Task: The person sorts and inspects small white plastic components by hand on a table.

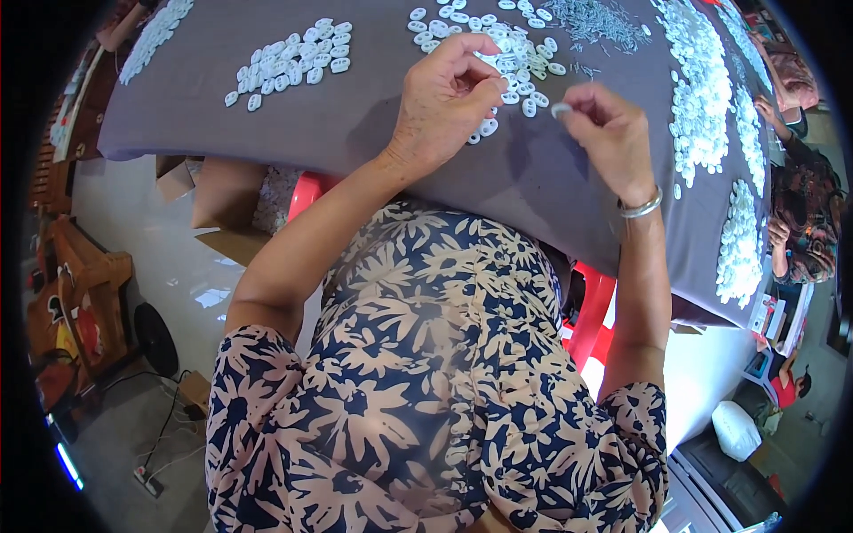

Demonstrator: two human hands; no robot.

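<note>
Above the grey-covered table, my right hand (609, 133) pinches a small white oval piece (561, 109) between thumb and fingers; a bangle circles that wrist. To its left, my left hand (444, 107) is closed in a pinch, thumb tip against fingertip. Whatever it may hold is too small or hidden to make out. Behind and partly under the left hand spreads a pile of white oval plastic pieces with two holes (515, 58). Small thin metal pieces, perhaps screws or pins (595, 25), lie scattered just beyond it.
Another group of white ovals (298, 58) lies at the left of the grey tablecloth (373, 120). Large heaps of white pieces (697, 89) line the right side. People sit along the right edge. Below the table stand a cardboard box (227, 191) and a red chair (591, 315).
</note>
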